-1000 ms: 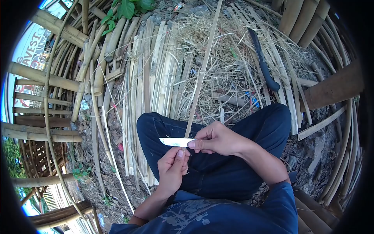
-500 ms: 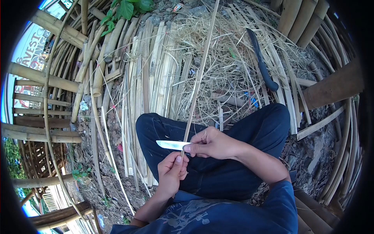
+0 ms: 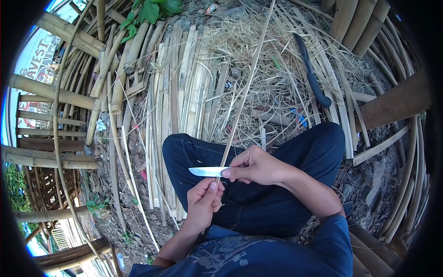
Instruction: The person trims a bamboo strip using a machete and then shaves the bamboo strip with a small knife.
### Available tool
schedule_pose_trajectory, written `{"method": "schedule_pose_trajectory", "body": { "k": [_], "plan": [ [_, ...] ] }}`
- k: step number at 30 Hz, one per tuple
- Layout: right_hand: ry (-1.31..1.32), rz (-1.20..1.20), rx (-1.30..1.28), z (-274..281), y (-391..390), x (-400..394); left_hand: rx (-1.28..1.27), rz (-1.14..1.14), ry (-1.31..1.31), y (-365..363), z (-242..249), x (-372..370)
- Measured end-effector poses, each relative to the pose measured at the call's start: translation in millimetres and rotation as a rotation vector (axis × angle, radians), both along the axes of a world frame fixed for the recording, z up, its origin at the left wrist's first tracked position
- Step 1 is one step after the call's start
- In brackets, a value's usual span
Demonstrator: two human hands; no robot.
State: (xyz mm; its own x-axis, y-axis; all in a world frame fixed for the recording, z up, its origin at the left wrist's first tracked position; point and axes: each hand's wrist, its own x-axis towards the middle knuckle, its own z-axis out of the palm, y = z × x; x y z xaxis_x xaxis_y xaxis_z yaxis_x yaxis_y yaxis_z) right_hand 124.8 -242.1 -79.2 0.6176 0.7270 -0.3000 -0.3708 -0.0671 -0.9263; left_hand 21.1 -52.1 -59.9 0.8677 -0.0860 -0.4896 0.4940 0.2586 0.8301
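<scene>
A long thin bamboo strip (image 3: 244, 94) runs up and away from my lap, leaning to the right at its far end. My left hand (image 3: 203, 201) pinches its near end, thumb on top. Just above it, my right hand (image 3: 254, 167) is closed round a knife (image 3: 205, 171), whose handle is hidden in the fingers. The pale blade points left and lies across the strip close to my left thumb. Both hands are over my crossed legs in dark trousers.
A machete (image 3: 310, 69) with a dark handle lies ahead to the right, beside a heap of shavings (image 3: 251, 60). Split bamboo slats (image 3: 191, 87) lie side by side ahead to the left. Bamboo poles (image 3: 369, 23) and a bamboo fence (image 3: 55, 92) stand around me.
The far end of the bamboo strip has swung to the right. My right hand and the knife have shifted slightly to the right; my left hand keeps its pinch.
</scene>
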Motion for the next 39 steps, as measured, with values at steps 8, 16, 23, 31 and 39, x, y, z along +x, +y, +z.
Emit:
{"method": "schedule_pose_trajectory", "body": {
  "k": [8, 16, 23, 31, 39],
  "plan": [
    [-0.024, -0.353, -0.01, -17.3, -23.3, 26.8, -0.02, 0.006, 0.052, 12.9, 0.0, -8.3],
    [0.001, -0.03, 0.03, -6.6, 1.1, 1.9, -0.093, 0.043, 0.075, 9.2, -7.0, -14.5],
    [0.055, -0.232, 0.028, -14.8, -17.2, 21.1, -0.041, -0.008, 0.08, 15.2, -5.1, -23.7],
    [0.011, -0.264, -0.033, -18.6, -32.7, 35.1, 0.029, -0.01, 0.103, 24.8, 1.5, -33.7],
    [0.043, -0.799, -0.112, -6.5, -92.0, 74.5, -0.013, -0.055, 0.143, 48.0, -3.4, -63.2]
  ]
}}
